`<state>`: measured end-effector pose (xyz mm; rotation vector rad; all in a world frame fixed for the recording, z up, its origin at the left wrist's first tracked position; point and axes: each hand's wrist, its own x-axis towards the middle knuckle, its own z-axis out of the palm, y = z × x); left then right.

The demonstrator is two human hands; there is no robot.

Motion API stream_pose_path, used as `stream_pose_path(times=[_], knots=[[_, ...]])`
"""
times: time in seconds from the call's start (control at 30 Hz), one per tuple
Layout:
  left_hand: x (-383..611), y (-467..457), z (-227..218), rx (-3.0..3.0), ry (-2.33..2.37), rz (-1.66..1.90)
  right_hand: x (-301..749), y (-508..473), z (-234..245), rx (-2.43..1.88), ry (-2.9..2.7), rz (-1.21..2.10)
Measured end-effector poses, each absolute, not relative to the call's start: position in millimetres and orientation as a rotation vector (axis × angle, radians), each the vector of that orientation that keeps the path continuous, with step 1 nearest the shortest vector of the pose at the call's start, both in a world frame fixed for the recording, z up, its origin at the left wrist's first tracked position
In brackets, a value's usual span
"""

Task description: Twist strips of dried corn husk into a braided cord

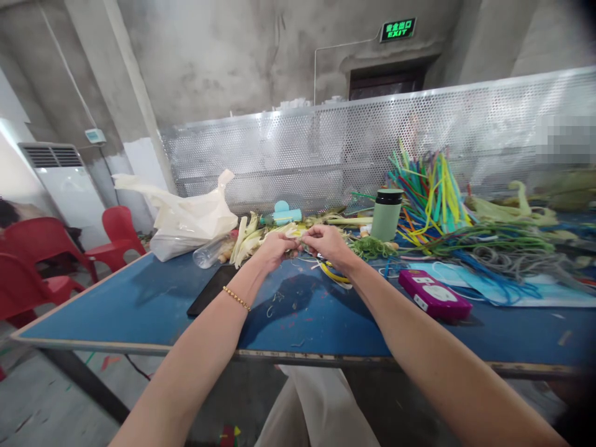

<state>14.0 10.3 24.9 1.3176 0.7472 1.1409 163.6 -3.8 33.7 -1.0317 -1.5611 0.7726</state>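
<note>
Over the middle of the blue table, my left hand point(275, 249) and my right hand point(328, 243) are almost touching. The fingers of both are pinched together. Whatever lies between the fingertips is too small and blurred to name. Just behind and left of my left hand is a heap of pale, husk-like strips point(249, 239). Close under my right hand lies a yellow-and-white loop point(336, 274). A tangle of green string point(372, 247) sits to its right, in front of a light green flask point(387, 215) with a dark lid.
A white plastic bag point(190, 214), a clear bottle point(209, 253) and a dark flat tablet-like thing point(210, 292) are on the left. To the right are a magenta box point(434, 294), blue masks point(516, 285), grey cords point(516, 259) and colourful strips point(437, 192). A perforated metal screen point(288, 155) stands behind.
</note>
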Motion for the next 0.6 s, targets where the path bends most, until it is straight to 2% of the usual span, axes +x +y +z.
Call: stream_pose_path(times=[0.6], knots=[[12.5, 9.5, 27.4, 1.270, 0.748, 1.137, 171.1, 6.0, 25.9, -0.926, -1.623, 0.771]])
